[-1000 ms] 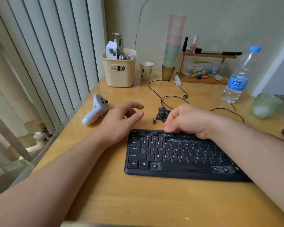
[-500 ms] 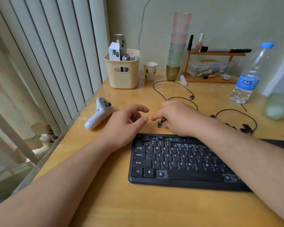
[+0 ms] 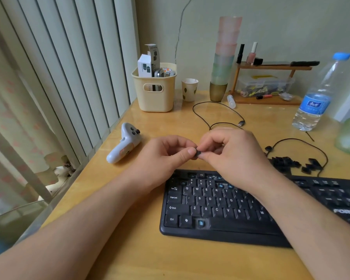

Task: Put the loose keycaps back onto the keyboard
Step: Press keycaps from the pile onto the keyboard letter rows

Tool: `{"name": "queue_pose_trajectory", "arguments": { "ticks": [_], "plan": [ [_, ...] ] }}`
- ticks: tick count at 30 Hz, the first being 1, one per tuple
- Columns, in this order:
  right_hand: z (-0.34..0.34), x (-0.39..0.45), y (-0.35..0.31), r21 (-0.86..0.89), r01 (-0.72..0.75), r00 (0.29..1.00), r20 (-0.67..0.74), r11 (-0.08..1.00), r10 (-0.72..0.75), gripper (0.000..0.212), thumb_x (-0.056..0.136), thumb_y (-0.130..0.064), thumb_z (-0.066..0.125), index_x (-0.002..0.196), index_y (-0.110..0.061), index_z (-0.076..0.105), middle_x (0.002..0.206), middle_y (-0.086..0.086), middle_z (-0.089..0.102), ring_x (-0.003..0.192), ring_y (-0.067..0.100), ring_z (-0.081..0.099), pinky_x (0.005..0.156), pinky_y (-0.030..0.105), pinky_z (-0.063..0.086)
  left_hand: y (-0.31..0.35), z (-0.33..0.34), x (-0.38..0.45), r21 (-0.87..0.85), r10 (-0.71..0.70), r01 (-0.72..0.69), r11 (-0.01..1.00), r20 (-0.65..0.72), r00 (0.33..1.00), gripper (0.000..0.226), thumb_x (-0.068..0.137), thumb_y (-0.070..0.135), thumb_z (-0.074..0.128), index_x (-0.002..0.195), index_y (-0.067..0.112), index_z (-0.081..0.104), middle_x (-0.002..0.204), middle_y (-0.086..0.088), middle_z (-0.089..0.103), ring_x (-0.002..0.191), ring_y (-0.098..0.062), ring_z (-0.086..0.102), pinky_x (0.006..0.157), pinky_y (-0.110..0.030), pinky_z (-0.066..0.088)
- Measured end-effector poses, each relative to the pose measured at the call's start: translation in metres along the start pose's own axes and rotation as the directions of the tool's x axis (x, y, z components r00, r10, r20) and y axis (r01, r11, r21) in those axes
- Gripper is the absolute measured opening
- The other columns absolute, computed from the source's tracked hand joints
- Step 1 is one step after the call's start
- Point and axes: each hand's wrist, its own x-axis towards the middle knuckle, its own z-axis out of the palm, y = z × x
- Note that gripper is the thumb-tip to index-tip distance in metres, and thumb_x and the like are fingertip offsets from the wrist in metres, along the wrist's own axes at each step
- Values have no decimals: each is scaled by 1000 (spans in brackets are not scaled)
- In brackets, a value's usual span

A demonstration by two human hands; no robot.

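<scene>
A black keyboard lies on the wooden desk, with several empty key sockets showing in its top rows and one in the bottom row. Just behind its top edge, my left hand and my right hand meet fingertip to fingertip and pinch one small black keycap between them. A pile of loose black keycaps lies on the desk to the right, behind the keyboard.
A white handheld controller lies left of my hands. Behind stand a cream basket, a paper cup, stacked cups, a small wooden shelf and a water bottle. Black cables loop across the desk.
My right hand lifted a keycap from the desk and both hands came together over it. The camera view shifted left, so the keycap pile now sits further right.
</scene>
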Motion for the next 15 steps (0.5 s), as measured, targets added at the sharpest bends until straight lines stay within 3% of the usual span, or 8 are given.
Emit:
{"name": "queue_pose_trajectory", "arguments": {
  "ticks": [3,7,9,12,15],
  "plan": [
    [0,-3,-2,12,36,998,-45,999,-35,27,79,-9,86,74,-33,74,83,-11,71,78,8,68,70,29,58,-1,1,0,-122,-22,18,992,-28,999,27,86,27,75,105,9,73,99,-12,79,101,-26,74,108,-48,51],
    [-1,-8,-2,116,-38,999,-10,993,39,29,78,-15,87,92,-38,76,84,-15,72,72,7,70,71,26,61,-3,0,2,-159,-22,11,987,-62,998,28,84,25,77,105,7,72,104,-22,76,107,-43,70,109,-56,48],
    [-1,-11,-3,162,-14,1000,3,987,14,35,79,-14,88,97,-40,75,95,-20,71,77,8,72,72,28,62,-4,-1,1,-166,-16,4,986,-65,998,28,84,26,78,105,7,72,105,-24,75,105,-40,70,109,-56,48],
    [-1,-12,-2,152,28,999,-29,988,-24,37,80,-16,87,100,-44,75,94,-19,71,81,8,69,71,22,59,-2,-1,0,-185,-7,-4,983,-58,998,29,84,25,76,105,6,71,106,-23,76,108,-41,70,108,-51,50],
    [0,-11,-1,121,78,996,-48,990,-73,32,82,-14,85,100,-40,79,90,-18,71,82,9,66,69,15,53,-2,-2,0,-202,14,-23,979,-48,999,26,85,22,73,106,7,73,103,-14,78,102,-26,73,101,-38,55]
  ]
}}
